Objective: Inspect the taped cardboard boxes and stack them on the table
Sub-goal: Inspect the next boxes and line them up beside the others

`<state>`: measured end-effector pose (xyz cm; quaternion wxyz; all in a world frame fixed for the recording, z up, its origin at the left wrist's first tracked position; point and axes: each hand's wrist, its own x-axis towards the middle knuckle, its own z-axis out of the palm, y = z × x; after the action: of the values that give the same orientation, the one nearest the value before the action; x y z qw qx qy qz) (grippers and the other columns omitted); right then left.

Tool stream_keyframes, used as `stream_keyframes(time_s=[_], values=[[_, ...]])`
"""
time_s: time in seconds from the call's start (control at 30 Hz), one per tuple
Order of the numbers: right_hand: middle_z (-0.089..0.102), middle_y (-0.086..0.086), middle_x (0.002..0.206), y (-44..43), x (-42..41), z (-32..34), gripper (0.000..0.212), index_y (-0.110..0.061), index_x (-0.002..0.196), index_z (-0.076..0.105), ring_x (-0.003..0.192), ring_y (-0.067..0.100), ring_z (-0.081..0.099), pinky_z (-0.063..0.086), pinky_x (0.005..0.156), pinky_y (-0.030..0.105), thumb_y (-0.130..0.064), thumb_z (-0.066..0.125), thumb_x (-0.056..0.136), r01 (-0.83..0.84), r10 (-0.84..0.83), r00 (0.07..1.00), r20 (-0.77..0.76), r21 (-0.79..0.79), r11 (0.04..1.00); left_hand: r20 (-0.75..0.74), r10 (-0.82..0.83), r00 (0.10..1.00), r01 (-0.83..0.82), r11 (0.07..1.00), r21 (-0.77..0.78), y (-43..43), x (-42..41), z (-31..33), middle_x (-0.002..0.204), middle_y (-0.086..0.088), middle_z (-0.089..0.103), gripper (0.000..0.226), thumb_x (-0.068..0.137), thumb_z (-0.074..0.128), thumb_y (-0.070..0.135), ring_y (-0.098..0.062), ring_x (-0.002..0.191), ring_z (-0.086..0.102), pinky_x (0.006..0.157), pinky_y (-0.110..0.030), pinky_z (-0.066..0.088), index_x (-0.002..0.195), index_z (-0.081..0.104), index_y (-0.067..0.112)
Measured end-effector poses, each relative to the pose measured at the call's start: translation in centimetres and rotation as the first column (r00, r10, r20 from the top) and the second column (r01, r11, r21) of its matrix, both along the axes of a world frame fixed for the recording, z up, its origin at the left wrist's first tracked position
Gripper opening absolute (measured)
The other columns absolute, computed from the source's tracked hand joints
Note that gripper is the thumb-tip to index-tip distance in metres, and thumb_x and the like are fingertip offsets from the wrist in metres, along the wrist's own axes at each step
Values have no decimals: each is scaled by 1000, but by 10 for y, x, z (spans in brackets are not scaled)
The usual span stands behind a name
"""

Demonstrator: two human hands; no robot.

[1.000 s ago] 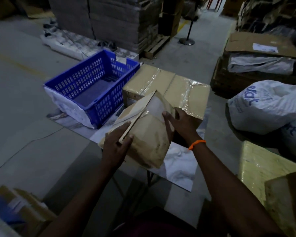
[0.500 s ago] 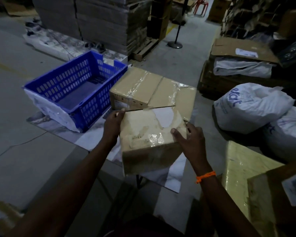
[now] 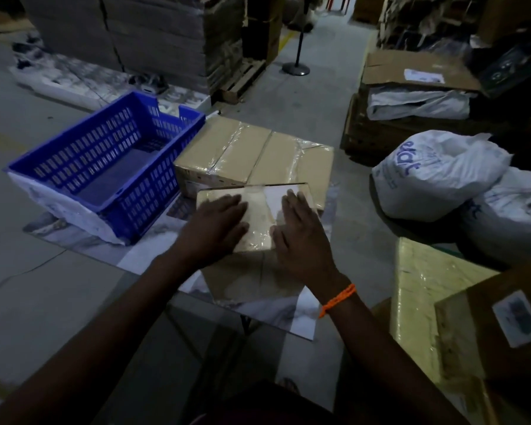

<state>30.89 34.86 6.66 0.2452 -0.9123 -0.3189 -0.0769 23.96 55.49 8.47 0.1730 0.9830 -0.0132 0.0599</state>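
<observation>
Cardboard under clear tape: a small box (image 3: pixel 258 219) sits on the marble-patterned table (image 3: pixel 301 317), just before larger taped boxes (image 3: pixel 252 151) (blue crate (image 3: pixel 105 167) alongside), as left hand (image 3: pixel 215 228) and right hand (image 3: pixel 301 237) press its top with straight, flat fingers, apparently checking the seal.

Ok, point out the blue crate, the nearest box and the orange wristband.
blue crate (image 3: pixel 154 191), head view, slotted side wall
nearest box (image 3: pixel 260 211), head view, middle of its top face
orange wristband (image 3: pixel 337 300), head view, strands over the wrist
</observation>
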Motion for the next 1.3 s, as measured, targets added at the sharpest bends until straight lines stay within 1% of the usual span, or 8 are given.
stream_keyframes(time_s=[0.17,0.33,0.57,0.77,0.97,1.07,1.17,1.3], values=[[23,11,170,16,1,-7,72,-8,161,29,159,22,17,11,127,43,-47,15,102,-62,63,998,-3,-225,972,-2,47,999,-46,997,68,-9,-5,-20,164,-8,31,60,104,26,45,-26,152,27,121,-46,22,156,37,17],[25,10,170,16,8,-10,68,-9,161,31,159,22,18,12,127,42,-43,22,103,-64,61,998,-17,-288,955,-3,42,999,-42,998,49,-8,0,-24,161,-7,36,53,105,35,40,-24,150,31,120,-43,26,153,42,17],[48,14,157,2,-4,-12,59,-5,149,53,150,25,40,32,122,47,-42,32,107,-122,132,987,86,-116,986,171,-25,985,20,999,28,-15,-24,-18,144,-7,59,48,104,37,41,-22,138,50,117,-43,32,135,63,15],[62,9,144,-48,-13,-22,47,-9,135,67,141,22,52,34,121,48,-37,38,111,-156,158,965,210,-25,987,190,-118,975,109,992,56,-13,-57,-35,154,-5,46,50,106,38,42,-21,147,38,120,-41,29,145,55,15],[65,6,140,-53,-15,-34,37,-12,131,70,141,18,51,35,120,52,-30,47,108,-134,115,969,220,75,988,208,-22,978,37,997,-66,-20,-56,-42,152,3,47,44,106,40,38,-15,147,36,121,-36,24,142,58,21],[71,10,130,-48,-6,-26,29,-9,120,75,129,20,61,48,112,44,-25,59,102,-127,101,989,109,264,956,235,46,971,-4,984,-178,-18,-50,-39,150,4,49,41,104,44,38,-16,148,35,119,-38,28,135,64,21],[65,3,132,-53,15,-10,32,-15,123,73,122,16,60,51,102,31,-24,77,92,74,-46,996,-81,401,913,263,213,941,-97,914,-395,-16,-47,-33,157,-1,43,36,99,61,35,-13,148,33,112,-29,38,131,66,19],[63,-10,130,-48,51,6,65,-22,137,61,125,13,59,49,108,36,-54,80,83,340,-62,771,-634,328,881,-64,494,867,-406,627,-665,-4,-38,-20,151,4,44,72,90,75,38,-12,137,39,100,-27,45,151,41,23]])
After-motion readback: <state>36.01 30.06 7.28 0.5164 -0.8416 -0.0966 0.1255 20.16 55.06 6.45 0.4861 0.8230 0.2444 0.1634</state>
